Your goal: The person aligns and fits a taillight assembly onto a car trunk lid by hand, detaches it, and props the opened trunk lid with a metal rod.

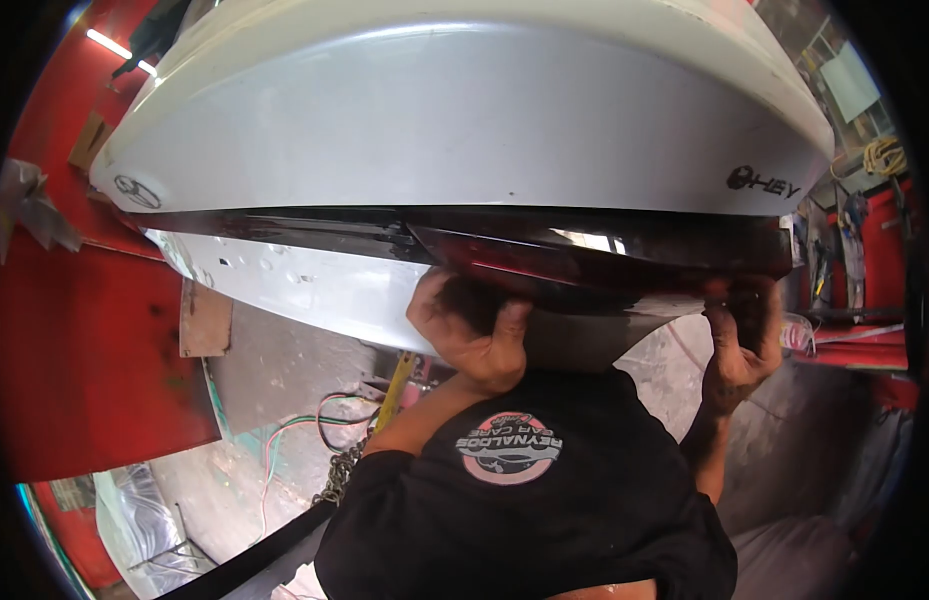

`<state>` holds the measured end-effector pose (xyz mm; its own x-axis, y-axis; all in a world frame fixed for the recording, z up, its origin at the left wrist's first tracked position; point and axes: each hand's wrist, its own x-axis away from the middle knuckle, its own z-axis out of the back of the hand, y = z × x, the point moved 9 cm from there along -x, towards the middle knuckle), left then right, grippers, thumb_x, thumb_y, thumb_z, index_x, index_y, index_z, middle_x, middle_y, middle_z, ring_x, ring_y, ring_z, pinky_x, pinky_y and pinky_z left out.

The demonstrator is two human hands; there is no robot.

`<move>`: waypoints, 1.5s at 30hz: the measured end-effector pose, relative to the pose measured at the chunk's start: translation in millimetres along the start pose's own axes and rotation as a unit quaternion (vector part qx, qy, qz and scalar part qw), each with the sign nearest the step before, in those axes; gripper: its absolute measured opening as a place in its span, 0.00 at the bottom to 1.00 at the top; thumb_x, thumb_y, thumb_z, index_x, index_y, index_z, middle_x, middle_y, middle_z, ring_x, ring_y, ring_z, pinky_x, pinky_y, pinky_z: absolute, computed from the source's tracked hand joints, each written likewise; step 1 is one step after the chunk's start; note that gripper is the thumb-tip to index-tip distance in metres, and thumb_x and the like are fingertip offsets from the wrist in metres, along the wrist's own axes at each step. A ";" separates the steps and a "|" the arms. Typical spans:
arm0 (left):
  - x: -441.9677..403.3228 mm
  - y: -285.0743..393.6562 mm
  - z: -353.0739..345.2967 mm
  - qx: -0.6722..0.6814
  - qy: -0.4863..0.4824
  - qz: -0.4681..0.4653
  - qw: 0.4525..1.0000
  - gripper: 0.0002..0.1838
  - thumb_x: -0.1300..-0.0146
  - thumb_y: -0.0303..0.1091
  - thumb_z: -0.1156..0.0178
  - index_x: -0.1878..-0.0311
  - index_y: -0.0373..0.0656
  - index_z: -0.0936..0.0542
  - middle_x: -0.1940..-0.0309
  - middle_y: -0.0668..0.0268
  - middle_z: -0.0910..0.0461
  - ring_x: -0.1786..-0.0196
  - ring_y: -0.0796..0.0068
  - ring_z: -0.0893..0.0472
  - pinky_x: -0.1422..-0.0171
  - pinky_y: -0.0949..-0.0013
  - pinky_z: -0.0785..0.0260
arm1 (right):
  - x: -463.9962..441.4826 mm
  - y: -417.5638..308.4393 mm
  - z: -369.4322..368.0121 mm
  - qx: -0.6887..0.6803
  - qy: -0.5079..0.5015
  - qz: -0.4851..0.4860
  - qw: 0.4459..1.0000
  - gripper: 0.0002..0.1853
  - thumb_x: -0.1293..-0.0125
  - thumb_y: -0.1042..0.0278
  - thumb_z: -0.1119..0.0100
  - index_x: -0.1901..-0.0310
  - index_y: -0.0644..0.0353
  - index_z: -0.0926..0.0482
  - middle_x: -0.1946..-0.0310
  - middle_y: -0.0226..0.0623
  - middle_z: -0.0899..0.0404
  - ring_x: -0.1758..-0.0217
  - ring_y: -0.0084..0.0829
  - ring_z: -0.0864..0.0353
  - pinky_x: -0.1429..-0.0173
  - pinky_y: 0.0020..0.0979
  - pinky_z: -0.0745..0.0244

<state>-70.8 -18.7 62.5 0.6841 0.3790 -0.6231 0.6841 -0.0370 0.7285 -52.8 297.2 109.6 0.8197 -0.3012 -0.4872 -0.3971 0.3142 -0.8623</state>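
Note:
A long, dark red tail light point(584, 262) runs along the lower edge of a white car body panel point(464, 120). My left hand point(474, 335) is curled under its lower left part, thumb raised and the other fingers partly in shadow. At the right end, my right hand point(744, 345) grips the bottom edge, with the thumb in front and the fingertips partly hidden. A glossy black trim strip point(314, 232) continues leftward from the light. Below that strip lies a white lower panel point(294, 285) with several small marks and a dark square hole.
Red panels point(94, 350) stand at the left, near a brown cardboard piece point(206, 320). Cables point(274, 440), a yellow bar point(394, 392) and a chain point(337, 474) are low at left. Coiled rope point(884, 157) hangs at right, above red shelving point(859, 345).

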 end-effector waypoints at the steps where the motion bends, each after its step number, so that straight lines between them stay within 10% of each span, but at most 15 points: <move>1: 3.1 0.8 7.5 -0.090 0.016 -0.008 0.996 0.44 0.31 0.33 0.30 0.22 0.43 0.50 0.31 0.56 0.34 0.32 0.65 0.29 0.28 0.61 0.35 | 1.4 2.0 3.9 0.033 -0.001 -0.009 0.999 0.27 0.32 0.83 0.36 0.31 0.72 0.27 0.51 0.39 0.16 0.51 0.26 0.18 0.45 0.28 0.22; 21: -9.2 10.9 -15.5 -0.112 -0.017 -0.034 0.993 0.36 0.23 0.34 0.41 0.18 0.43 0.45 0.21 0.49 0.44 0.23 0.59 0.37 0.19 0.54 0.43 | -20.7 9.1 -1.3 -0.110 0.039 0.058 0.991 0.30 0.38 0.76 0.27 0.33 0.71 0.23 0.62 0.40 0.18 0.62 0.32 0.20 0.53 0.30 0.24; 45: -9.0 11.6 -7.1 -0.123 0.004 -0.107 0.987 0.39 0.28 0.27 0.35 0.20 0.39 0.45 0.36 0.54 0.27 0.37 0.65 0.26 0.29 0.61 0.33 | -6.8 -5.3 19.7 0.012 0.124 0.227 0.966 0.27 0.41 0.81 0.27 0.38 0.70 0.22 0.62 0.41 0.21 0.63 0.32 0.23 0.58 0.32 0.26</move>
<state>-70.9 -15.9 78.5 0.5284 0.3606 -0.7686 0.7299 0.2693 0.6282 -48.2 315.3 120.2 0.4377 -0.3327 -0.8353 -0.6802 0.4850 -0.5496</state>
